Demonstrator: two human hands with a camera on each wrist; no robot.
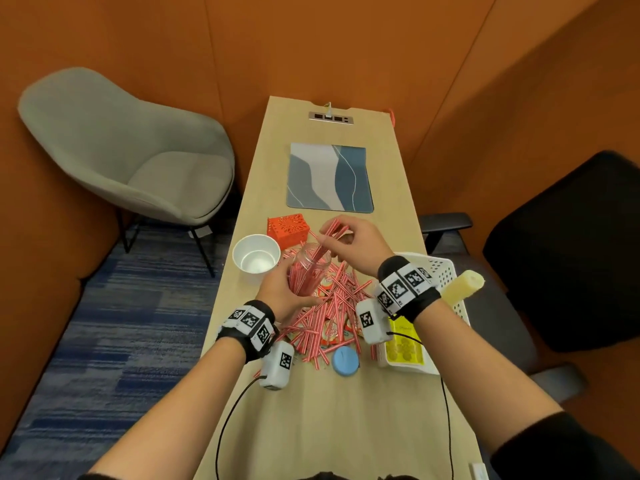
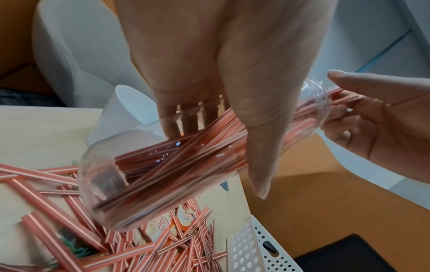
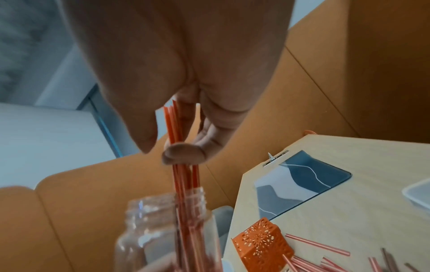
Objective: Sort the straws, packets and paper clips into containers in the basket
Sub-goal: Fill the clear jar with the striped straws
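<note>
My left hand (image 1: 287, 292) grips a clear plastic jar (image 1: 306, 271) part-filled with red-and-white straws; in the left wrist view the jar (image 2: 163, 165) lies tilted under my fingers (image 2: 256, 128). My right hand (image 1: 349, 244) pinches a small bunch of straws (image 1: 329, 237) whose lower ends stand in the jar's mouth (image 3: 186, 200). A heap of loose straws (image 1: 332, 313) lies on the table with creamer packets (image 1: 334, 330) among them. Green paper clips (image 2: 74, 248) lie under the straws. The white perforated basket (image 1: 440, 271) stands at the right.
A white paper cup (image 1: 256, 258) and an orange perforated box (image 1: 287, 230) stand left of the heap. A blue lid (image 1: 345, 360) lies near the front. The basket holds a yellow item (image 1: 405, 348). A patterned mat (image 1: 330, 176) lies farther back. Chairs flank the table.
</note>
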